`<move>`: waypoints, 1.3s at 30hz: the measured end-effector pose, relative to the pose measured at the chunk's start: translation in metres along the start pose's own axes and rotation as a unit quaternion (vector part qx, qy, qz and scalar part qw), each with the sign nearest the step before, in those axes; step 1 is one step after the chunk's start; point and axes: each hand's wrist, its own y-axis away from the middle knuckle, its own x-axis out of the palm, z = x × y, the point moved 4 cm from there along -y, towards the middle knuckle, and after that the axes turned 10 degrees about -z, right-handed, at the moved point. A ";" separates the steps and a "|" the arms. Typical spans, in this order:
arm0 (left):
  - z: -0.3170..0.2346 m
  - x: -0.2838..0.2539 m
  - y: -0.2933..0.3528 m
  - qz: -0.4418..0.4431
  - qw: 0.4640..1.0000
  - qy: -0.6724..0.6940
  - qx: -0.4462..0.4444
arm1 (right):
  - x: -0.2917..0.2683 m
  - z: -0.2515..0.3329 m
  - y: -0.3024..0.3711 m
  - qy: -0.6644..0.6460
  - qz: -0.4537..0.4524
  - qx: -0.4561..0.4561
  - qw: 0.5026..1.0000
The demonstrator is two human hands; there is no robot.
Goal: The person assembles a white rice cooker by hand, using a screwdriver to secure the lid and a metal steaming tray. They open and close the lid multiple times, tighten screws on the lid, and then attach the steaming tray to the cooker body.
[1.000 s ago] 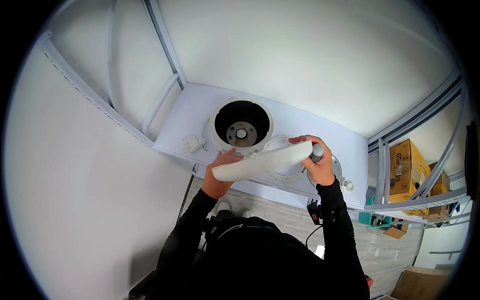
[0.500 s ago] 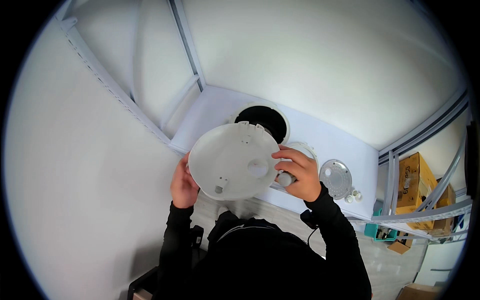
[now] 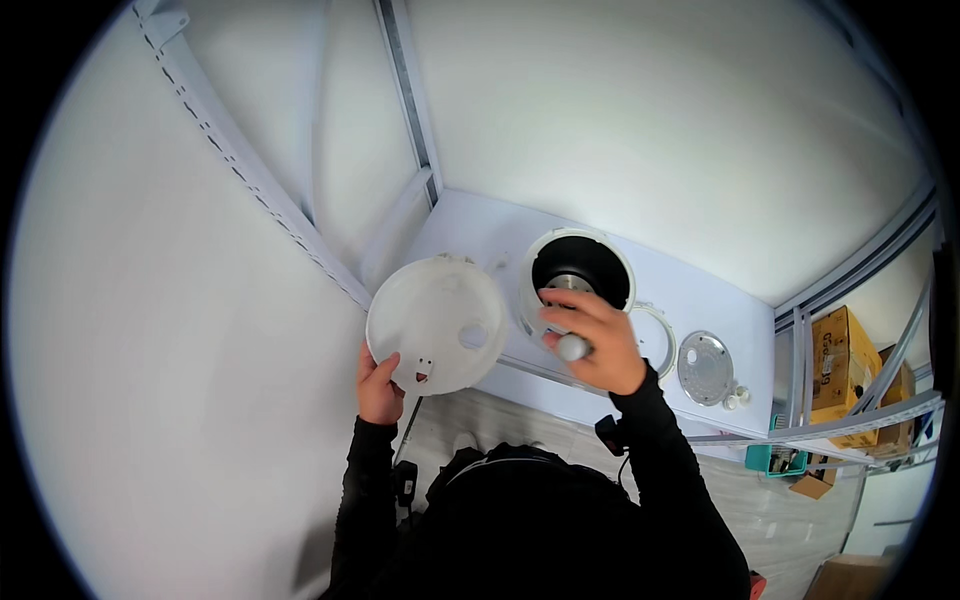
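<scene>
My left hand (image 3: 379,388) grips the lower left edge of a round white plastic cover (image 3: 432,315), thumb on its face. The cover is tilted, with a round hole at its right, a small cutout low down and hinge-like tabs on top. My right hand (image 3: 608,345) is closed round a grey, round-ended handle (image 3: 573,347); the rest of that tool is hidden. It hovers over the near rim of a white round pot body (image 3: 528,300), which looks like a rice cooker's. Inside, its wall is black and a metal plate shows at the bottom.
On the white table (image 3: 480,215), right of the pot body, lie a white ring (image 3: 669,335), a perforated metal disc (image 3: 706,372) and small white caps (image 3: 738,398). Metal frame posts (image 3: 408,90) border the table. Cardboard boxes (image 3: 838,360) and a teal bin (image 3: 765,460) stand at the right.
My right hand has let go of the cover and moved over the pot body, keeping the grey handle. The cover now hangs from my left hand alone, further left of the pot body.
</scene>
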 end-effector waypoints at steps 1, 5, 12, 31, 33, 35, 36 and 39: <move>0.002 -0.007 -0.010 -0.010 1.000 0.002 0.008 | -0.005 0.000 -0.001 0.004 -0.026 0.018 0.999; 0.007 -0.025 -0.054 0.013 1.000 -0.017 -0.022 | -0.013 0.007 -0.008 0.051 -0.111 -0.004 0.992; 0.050 -0.024 -0.127 0.030 0.999 -0.005 -0.035 | -0.004 0.018 0.021 0.141 -0.235 -0.065 0.960; 0.104 -0.024 -0.203 -0.004 0.990 -0.040 -0.139 | 0.038 0.031 0.030 0.142 -0.296 0.063 0.942; 0.109 -0.028 -0.207 0.004 0.988 -0.042 -0.148 | 0.039 0.028 0.033 0.124 -0.311 0.074 0.939; 0.116 -0.035 -0.214 0.000 0.987 -0.064 -0.146 | 0.041 0.026 0.033 0.105 -0.325 0.085 0.936; 0.118 -0.032 -0.216 -0.006 0.986 -0.085 -0.142 | 0.041 0.026 0.032 0.098 -0.331 0.092 0.934; 0.120 -0.032 -0.224 -0.030 0.971 -0.200 -0.131 | 0.042 0.024 0.029 0.094 -0.332 0.089 0.934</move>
